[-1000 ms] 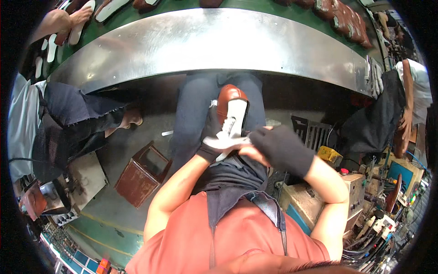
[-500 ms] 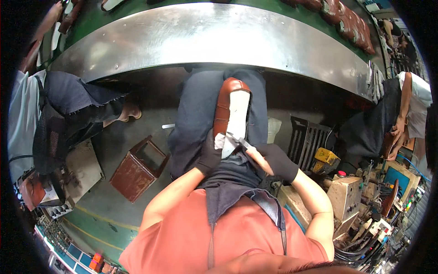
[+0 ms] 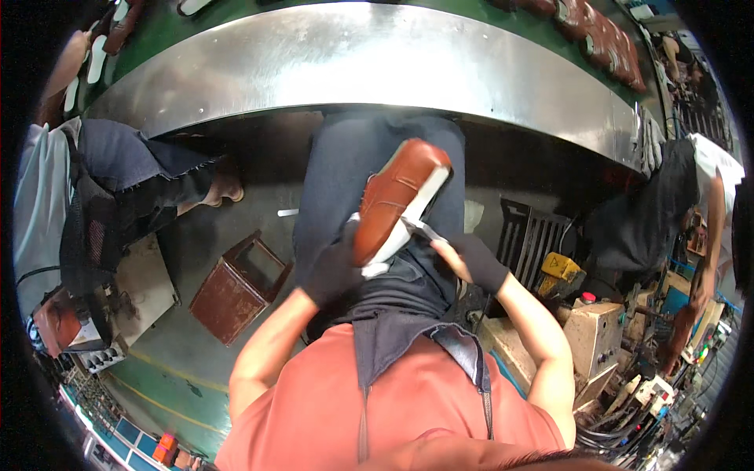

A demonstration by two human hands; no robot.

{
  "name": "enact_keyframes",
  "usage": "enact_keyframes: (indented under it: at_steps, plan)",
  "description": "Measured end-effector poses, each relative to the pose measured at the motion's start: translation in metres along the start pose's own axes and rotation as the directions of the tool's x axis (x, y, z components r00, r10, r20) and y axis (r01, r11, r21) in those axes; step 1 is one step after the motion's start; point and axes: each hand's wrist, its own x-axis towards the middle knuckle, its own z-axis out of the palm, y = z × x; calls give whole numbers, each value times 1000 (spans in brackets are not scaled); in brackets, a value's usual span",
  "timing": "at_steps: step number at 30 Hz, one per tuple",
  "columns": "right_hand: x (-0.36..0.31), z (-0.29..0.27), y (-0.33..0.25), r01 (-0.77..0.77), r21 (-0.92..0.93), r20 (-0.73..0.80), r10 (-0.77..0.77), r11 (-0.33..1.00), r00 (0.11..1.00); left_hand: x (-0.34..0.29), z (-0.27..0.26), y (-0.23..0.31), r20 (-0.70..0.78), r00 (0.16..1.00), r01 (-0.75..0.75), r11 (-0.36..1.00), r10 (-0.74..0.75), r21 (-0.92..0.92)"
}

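A brown leather shoe upper [image 3: 397,196] with a white sole side rests slanted over my lap, its side turned up. My left hand [image 3: 334,263], in a dark fingerless glove, is closed around its lower left end. In my right hand [image 3: 477,264], gloved the same way, is a slim metal hand tool [image 3: 420,228], perhaps a knife. Its tip meets the white edge of the shoe about halfway along. Part of the tool's handle is hidden by my fingers.
A steel bench edge [image 3: 377,55] runs across ahead of my knees, with a green surface beyond bearing brown shoes [image 3: 609,47]. A rusty metal stool [image 3: 239,290] stands at left. At right are a yellow pedal [image 3: 561,272] and a machine box [image 3: 593,341]. People sit on both sides.
The shoe has rolled from showing its white underside to showing its brown side, and slants more to the right. The tool has moved up slightly along its edge.
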Motion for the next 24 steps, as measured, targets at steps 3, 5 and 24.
enact_keyframes:
  at_steps: [3,5,24]
  plan:
    - [-50,-15,19,-266,245,111,245,932,963,-22,-92,5,-43,979,-197,977,200,76]
    - [-65,-23,14,-313,327,104,296,891,950,-10,-130,30,-107,981,-168,984,160,-65]
    - [33,-10,-41,321,-705,126,-334,633,934,45,80,-20,-226,964,-254,718,137,-648]
